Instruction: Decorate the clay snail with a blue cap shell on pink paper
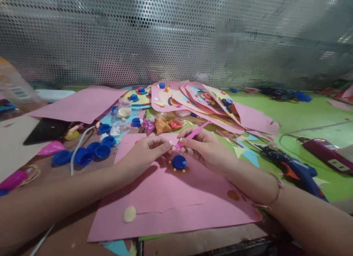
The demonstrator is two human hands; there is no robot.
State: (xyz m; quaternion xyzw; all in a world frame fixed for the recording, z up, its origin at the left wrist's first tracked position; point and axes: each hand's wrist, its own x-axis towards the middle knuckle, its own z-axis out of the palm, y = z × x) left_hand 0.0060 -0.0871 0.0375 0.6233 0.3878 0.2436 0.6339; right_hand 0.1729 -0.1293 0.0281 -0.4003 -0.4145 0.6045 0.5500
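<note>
My left hand [155, 149] pinches a tiny pale piece, too small to make out, above the middle of a pink sheet [165, 197]. Close beside it on the right, my right hand [198, 145] grips a slim pink tool [197, 131], its lower end near the left fingertips. Just below both hands a round blue piece [179, 162] lies on the sheet, with small pale dots and brown bits at its lower edge. A cream disc [129, 214] rests at the sheet's lower left, and an orange-brown disc [233, 195] at its right.
Blue caps [102, 151] and a white cable [78, 149] are on the left. Bags of coloured clay [162, 124] and decorated pink cards [193, 98] lie behind the hands. A blue glue gun [295, 168] and a maroon power strip [327, 153] are at right, before a perforated metal panel [124, 39].
</note>
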